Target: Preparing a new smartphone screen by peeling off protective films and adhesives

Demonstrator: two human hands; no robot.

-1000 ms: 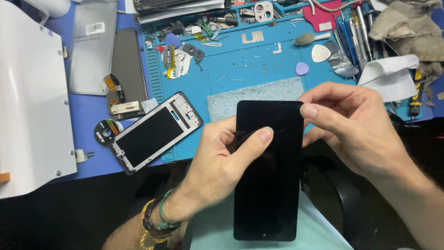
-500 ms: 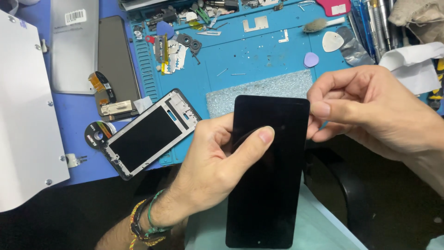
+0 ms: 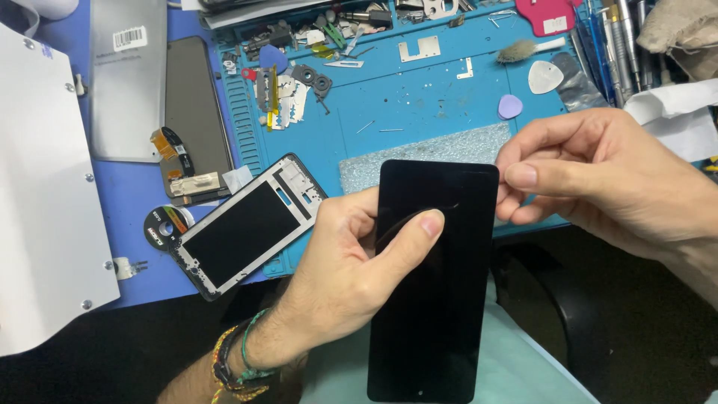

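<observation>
Both my hands were on the black phone screen, held upright over my lap, nearest me. My left hand gripped its left edge, thumb laid across the glass. My right hand pinched the top right corner between thumb and fingertips. It looked thin, stiff, light and slippery, likely fragile, so best held by the edges. Beyond, on the blue worktop, a phone frame lay flat, with small parts farther back.
</observation>
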